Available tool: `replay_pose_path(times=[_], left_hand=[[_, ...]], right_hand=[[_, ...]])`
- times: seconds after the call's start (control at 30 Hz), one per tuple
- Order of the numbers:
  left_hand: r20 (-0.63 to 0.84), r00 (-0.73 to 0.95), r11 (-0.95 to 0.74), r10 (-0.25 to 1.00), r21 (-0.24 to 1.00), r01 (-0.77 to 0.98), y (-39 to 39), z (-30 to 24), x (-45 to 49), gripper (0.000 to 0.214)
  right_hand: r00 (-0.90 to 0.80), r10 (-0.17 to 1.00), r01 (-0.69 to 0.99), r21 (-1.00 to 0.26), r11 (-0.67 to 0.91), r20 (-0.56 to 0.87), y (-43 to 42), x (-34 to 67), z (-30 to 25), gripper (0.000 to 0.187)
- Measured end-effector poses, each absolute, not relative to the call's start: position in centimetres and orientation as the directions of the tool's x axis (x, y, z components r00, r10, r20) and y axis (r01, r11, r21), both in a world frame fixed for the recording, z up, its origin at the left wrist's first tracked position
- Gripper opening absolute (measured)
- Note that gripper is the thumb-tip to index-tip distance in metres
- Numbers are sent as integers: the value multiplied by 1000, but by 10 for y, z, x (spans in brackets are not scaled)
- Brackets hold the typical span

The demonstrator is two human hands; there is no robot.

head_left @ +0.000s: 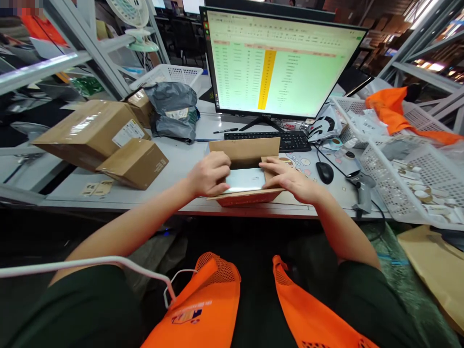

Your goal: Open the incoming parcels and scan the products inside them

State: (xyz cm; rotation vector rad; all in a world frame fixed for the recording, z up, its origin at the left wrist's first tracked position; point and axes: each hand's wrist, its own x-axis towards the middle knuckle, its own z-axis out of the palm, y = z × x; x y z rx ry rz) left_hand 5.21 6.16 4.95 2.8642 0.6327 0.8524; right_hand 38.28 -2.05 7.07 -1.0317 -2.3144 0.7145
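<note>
An open brown cardboard box (pixel 250 198) stands near the desk's front edge, its back flap raised. Inside lies a pale, flat-topped item (pixel 245 179), possibly a smaller box; its lower part is hidden. My left hand (pixel 210 175) is curled over the box's left side, the thumb next to the pale item. At the right side, my right hand (pixel 286 179) holds the short flap (pixel 270 166) between its fairly straight fingers and the thumb, which reaches down by the item's right end.
Behind the box are a keyboard (pixel 290 141) and a monitor (pixel 282 67). Closed cartons (pixel 90 130) and a grey plastic parcel (pixel 172 108) sit left. To the right are a mouse (pixel 325 172), a corded handheld scanner (pixel 363 193) and white baskets (pixel 391 188).
</note>
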Motion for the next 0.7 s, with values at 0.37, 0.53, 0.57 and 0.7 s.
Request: replay_pose_path(times=[0.37,0.53,0.57,0.7], left_hand=[[213,728,-757,652,253,603,57,85,10,45],[-126,827,-833,547,12,553,66,111,79,64],[-167,841,-852,514,16,524,66,110,89,67],[-158,884,-891,440,45,451,73,99,106,85]], right_hand=[[-79,896,445,-789,423,436,-45,379,18,100],[181,849,448,-810,378,496,-43,371,-29,111],[168,854,432,-815,386,493,-39,373,-37,115],[63,946,358,-892,276,318,-8,385,-59,131]])
